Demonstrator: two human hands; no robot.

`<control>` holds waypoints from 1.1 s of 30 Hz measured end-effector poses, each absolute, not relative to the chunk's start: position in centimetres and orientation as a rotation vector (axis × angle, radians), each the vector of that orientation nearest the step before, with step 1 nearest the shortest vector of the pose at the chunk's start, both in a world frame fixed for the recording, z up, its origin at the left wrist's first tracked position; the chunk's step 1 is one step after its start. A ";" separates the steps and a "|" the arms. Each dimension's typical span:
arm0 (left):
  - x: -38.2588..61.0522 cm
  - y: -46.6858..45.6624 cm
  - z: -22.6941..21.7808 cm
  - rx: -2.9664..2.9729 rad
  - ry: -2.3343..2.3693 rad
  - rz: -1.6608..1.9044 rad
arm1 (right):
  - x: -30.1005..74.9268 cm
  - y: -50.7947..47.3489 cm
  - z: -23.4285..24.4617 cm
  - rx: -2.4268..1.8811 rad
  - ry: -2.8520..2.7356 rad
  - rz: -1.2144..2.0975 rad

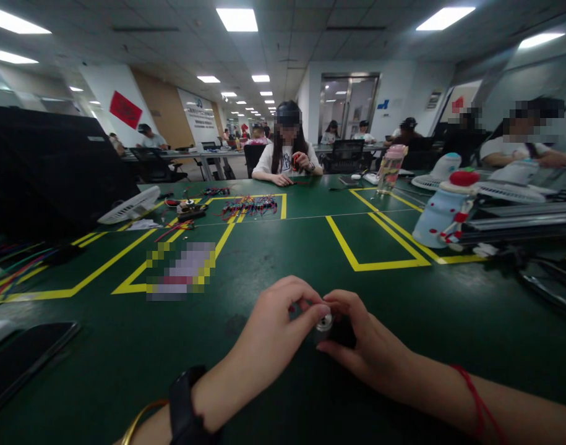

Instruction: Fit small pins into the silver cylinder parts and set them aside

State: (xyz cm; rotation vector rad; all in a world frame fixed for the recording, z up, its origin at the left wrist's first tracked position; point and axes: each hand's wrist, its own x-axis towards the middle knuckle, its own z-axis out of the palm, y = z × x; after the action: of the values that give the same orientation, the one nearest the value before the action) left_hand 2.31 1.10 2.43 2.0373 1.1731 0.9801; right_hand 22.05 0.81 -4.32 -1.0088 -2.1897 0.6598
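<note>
My left hand [276, 330] and my right hand [361, 343] meet low in the middle of the view, just above the green table [403, 296]. Both are curled around a small dark part with a round silver end [325, 322]. The left thumb and forefinger pinch at the silver end. The fingers of the right hand wrap the dark body from the right side. I wear a black watch and a gold bangle on the left wrist, and a red string on the right wrist.
Yellow lines mark boxes on the table. A bundle of coloured wires [248, 206] lies further away, in front of a seated person [287, 151]. A white fan [129, 207] lies at left, a pale blue bottle-shaped toy [443, 213] at right, a dark phone [23, 358] near left.
</note>
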 end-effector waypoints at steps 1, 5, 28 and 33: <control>2.1 1.2 2.6 2.023 1.193 1.004 | 22.1 0.8 -4.2 -1.020 -2.194 0.655; 0.5 1.7 1.5 1.979 1.252 0.987 | 22.0 0.7 -3.9 -1.094 -2.180 0.640; -8.4 2.1 -0.4 1.599 1.482 0.981 | 22.2 0.7 -3.2 -1.109 -2.224 0.687; -12.8 2.2 -2.6 1.204 1.452 1.238 | 22.0 0.5 -3.0 -1.069 -2.248 0.693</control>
State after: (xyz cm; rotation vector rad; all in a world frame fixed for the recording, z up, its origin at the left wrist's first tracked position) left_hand -12.75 2.19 -2.59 1.2039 1.4518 1.2384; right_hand 21.99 0.47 -3.02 -1.0694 -2.2479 0.6931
